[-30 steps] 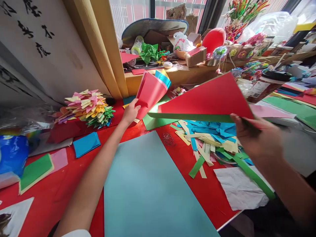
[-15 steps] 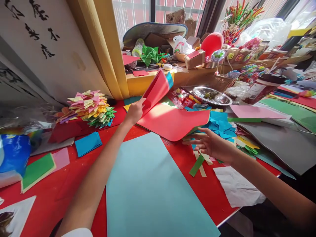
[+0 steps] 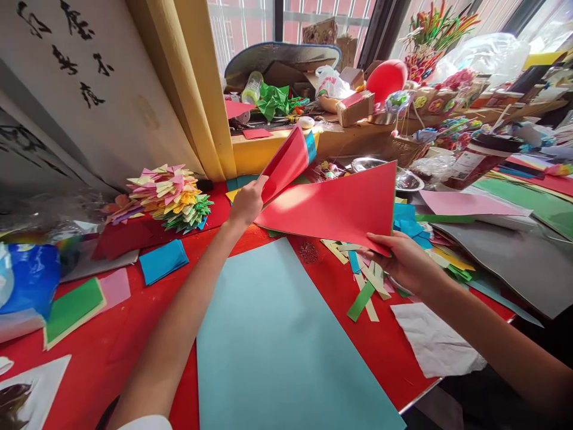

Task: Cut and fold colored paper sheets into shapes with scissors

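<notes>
My left hand (image 3: 247,205) is closed on the left part of some red paper (image 3: 331,206), where a bent-up portion rises above the fingers with a blue edge behind it. The right end of the red paper is lifted, its lower corner pinched between the thumb and fingers of my right hand (image 3: 398,260). Below both hands a large light blue sheet (image 3: 286,340) lies flat on the red table (image 3: 156,316). Cut paper strips (image 3: 360,301) in green and cream lie under and beside my right hand.
Folded-paper pieces (image 3: 168,197) form a cluster at the left, near blue paper squares (image 3: 163,261). Behind the red paper is a metal dish (image 3: 409,179). White tissue (image 3: 436,340) lies at the right edge; a cluttered sill (image 3: 268,149) runs along the back.
My right hand has closed on the red paper and raised its right end, which now hides part of the metal dish. My left hand keeps its hold with little movement.
</notes>
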`<control>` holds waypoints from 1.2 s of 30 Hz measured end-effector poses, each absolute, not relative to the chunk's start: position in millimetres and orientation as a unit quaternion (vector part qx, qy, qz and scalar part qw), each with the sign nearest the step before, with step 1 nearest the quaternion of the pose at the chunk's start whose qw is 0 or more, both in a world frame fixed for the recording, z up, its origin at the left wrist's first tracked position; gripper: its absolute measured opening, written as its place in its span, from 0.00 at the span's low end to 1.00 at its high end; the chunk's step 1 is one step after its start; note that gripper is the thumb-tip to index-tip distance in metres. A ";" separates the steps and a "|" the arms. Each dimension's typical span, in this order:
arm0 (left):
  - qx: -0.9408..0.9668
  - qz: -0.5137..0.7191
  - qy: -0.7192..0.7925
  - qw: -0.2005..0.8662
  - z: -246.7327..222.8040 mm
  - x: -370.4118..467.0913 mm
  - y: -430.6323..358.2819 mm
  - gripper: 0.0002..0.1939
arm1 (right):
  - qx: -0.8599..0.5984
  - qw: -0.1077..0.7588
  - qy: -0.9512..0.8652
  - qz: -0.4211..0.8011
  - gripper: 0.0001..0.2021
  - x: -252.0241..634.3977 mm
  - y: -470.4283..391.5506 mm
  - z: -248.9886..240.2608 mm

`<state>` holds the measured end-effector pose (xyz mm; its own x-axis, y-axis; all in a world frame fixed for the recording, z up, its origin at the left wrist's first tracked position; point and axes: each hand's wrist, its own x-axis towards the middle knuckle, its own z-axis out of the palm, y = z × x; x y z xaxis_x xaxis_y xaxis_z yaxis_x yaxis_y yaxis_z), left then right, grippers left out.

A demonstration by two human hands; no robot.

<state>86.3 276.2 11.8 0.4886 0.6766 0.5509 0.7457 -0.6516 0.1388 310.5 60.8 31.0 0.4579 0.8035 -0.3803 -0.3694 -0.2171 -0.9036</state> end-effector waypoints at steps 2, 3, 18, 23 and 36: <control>-0.851 -0.291 -0.429 0.079 14.6 87.1 274.0 0.21 | -0.566 0.646 -0.176 0.481 0.06 291.8 56.4 27.9; -0.849 -0.288 -0.435 0.088 16.0 87.8 272.2 0.21 | -0.546 0.659 -0.178 0.486 0.06 282.1 56.5 25.4; -0.877 -0.161 -0.420 0.168 23.2 100.0 250.4 0.25 | -0.476 0.660 -0.156 0.560 0.05 183.9 185.3 -17.8; -0.890 -0.133 -0.403 0.166 21.3 103.7 245.3 0.23 | -0.508 0.622 -0.243 0.544 0.06 160.8 198.0 -24.4; -0.890 -0.146 -0.405 0.154 20.2 101.2 247.4 0.26 | -0.615 0.079 -0.770 0.152 0.14 323.3 203.0 5.7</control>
